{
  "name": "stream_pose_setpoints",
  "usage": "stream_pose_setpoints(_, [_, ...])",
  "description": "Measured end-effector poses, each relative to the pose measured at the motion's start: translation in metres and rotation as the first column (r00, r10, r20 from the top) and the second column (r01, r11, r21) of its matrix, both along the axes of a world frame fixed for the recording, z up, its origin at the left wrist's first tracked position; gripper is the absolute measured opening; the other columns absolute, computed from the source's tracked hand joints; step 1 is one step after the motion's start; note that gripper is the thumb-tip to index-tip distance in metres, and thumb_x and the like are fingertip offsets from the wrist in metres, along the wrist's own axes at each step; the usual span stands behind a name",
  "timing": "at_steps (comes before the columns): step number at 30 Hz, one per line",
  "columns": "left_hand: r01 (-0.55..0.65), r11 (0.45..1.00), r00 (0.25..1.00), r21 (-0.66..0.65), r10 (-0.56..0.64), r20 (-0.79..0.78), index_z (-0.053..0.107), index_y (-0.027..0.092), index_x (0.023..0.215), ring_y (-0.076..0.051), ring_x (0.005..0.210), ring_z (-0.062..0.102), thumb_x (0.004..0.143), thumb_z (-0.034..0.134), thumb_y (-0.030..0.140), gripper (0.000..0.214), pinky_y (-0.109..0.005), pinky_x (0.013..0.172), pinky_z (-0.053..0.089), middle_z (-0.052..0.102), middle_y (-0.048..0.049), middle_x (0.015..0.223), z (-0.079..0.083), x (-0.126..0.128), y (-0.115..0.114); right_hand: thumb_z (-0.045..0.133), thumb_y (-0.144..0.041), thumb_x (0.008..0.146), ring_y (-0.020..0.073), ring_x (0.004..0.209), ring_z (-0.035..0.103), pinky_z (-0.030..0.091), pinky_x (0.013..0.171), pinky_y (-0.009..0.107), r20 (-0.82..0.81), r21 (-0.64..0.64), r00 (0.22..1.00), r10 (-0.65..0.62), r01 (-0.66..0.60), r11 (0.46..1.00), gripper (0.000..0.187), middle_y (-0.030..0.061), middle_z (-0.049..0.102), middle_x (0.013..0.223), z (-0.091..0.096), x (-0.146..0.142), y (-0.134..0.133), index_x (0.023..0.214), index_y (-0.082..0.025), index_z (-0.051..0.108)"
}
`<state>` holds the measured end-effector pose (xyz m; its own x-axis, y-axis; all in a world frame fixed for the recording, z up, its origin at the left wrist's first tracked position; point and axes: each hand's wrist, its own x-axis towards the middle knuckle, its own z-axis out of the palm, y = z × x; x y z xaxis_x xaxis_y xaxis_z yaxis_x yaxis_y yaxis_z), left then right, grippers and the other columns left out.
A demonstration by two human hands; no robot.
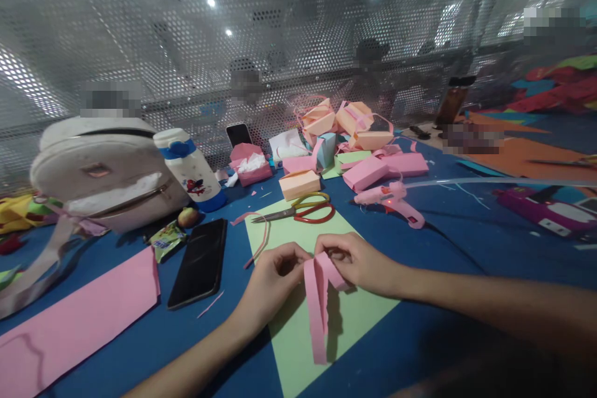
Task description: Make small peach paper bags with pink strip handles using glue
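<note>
My left hand and my right hand meet over a light green paper sheet on the blue table. Both pinch the folded top of a pink paper strip, whose two ends hang down over the green sheet. The fingers of both hands are curled closed on the strip. Just beyond my hands lie scissors with green and red handles, and a pink glue gun to the right of them.
A black phone and a large pink sheet lie at left. Behind stand a white bag, a white bottle, a pile of pink and orange paper boxes, and a perforated metal screen.
</note>
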<state>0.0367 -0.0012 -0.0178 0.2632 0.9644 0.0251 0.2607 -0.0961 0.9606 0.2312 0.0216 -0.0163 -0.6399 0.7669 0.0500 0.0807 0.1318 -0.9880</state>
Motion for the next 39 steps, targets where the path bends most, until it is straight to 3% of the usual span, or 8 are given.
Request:
stream_pose_setpoints(6, [-0.013,1.0,0.998,-0.016,0.014,0.053,0.067,0.014,0.069,-0.012,0.055,0.051,0.076,0.075,0.042,0.03,-0.02,0.05,0.038,0.064,-0.0019,0.061,0.0038,0.0032,-0.0044,0.055,-0.017,0.077,0.0075,0.048,0.041,0.03,0.043,0.018,-0.027,-0.063,0.999,0.019,-0.02,0.998,0.005,-0.0077,0.044,0.057,0.0018,0.0004,0.0009,0.074,-0.019,0.052])
stream_pose_setpoints(11, [-0.029,0.999,0.991,-0.02,0.032,0.132,0.066,0.014,0.067,-0.012,0.056,0.054,0.07,0.079,0.034,0.024,-0.021,0.053,0.04,0.066,-0.0021,0.062,0.0081,0.0058,-0.0063,0.059,-0.016,0.073,0.0089,0.061,0.046,0.036,0.052,0.018,-0.108,-0.058,0.994,-0.009,0.002,0.998,0.006,-0.004,0.051,0.067,0.0037,-0.0016,0.0021,0.071,-0.017,0.054])
stream_pose_setpoints(17, [-0.115,0.99,0.993,0.081,0.114,0.015,0.07,0.015,0.071,-0.013,0.063,0.055,0.075,0.07,0.022,0.008,-0.021,0.058,0.041,0.067,-0.002,0.066,0.0062,0.0029,-0.0041,0.053,-0.016,0.079,0.0082,0.047,0.046,0.035,0.042,0.018,-0.017,-0.023,1.0,-0.01,0.009,1.0,0.004,-0.0059,0.049,0.06,-0.0028,0.0006,0.0016,0.077,-0.019,0.054])
stream_pose_setpoints(24, [-0.011,1.0,0.999,0.007,0.011,0.036,0.065,0.014,0.072,-0.012,0.061,0.053,0.076,0.071,0.028,0.016,-0.02,0.056,0.041,0.064,-0.0011,0.067,0.0021,0.0017,-0.0029,0.051,-0.013,0.077,0.0071,0.039,0.045,0.034,0.038,0.016,-0.02,-0.033,1.0,-0.016,0.016,0.999,0.006,-0.0087,0.047,0.051,-0.0045,0.0019,0.0015,0.076,-0.019,0.052])
stream_pose_setpoints(29, [-0.02,0.999,0.995,0.037,0.017,0.095,0.062,0.014,0.065,-0.01,0.057,0.048,0.075,0.073,0.032,0.023,-0.019,0.053,0.037,0.06,0.0008,0.061,0.0041,0.0037,-0.0047,0.056,-0.015,0.073,0.0066,0.044,0.045,0.033,0.04,0.016,-0.096,-0.113,0.995,-0.009,-0.002,0.994,0.006,-0.0077,0.047,0.054,-0.0032,-0.0003,0.0028,0.072,-0.019,0.051])
stream_pose_setpoints(34, [-0.086,0.991,0.996,0.098,0.086,0.013,0.065,0.015,0.067,-0.013,0.061,0.052,0.078,0.069,0.028,0.017,-0.021,0.058,0.039,0.063,-0.0008,0.064,0.0044,0.0034,-0.0048,0.057,-0.015,0.074,0.0059,0.044,0.041,0.032,0.037,0.015,-0.112,-0.187,0.994,-0.016,-0.005,0.982,0.008,-0.0082,0.047,0.055,-0.0011,-0.0026,0.0014,0.074,-0.019,0.05])
stream_pose_setpoints(39, [-0.054,0.997,0.998,0.055,0.053,0.016,0.066,0.015,0.074,-0.012,0.06,0.051,0.078,0.069,0.031,0.017,-0.021,0.056,0.039,0.062,-0.0002,0.066,0.002,0.0017,-0.0028,0.055,-0.015,0.076,0.0069,0.043,0.043,0.033,0.039,0.016,-0.071,-0.094,0.997,-0.02,0.014,0.995,0.008,-0.0088,0.046,0.054,-0.0053,-0.0024,0.0027,0.074,-0.02,0.049])
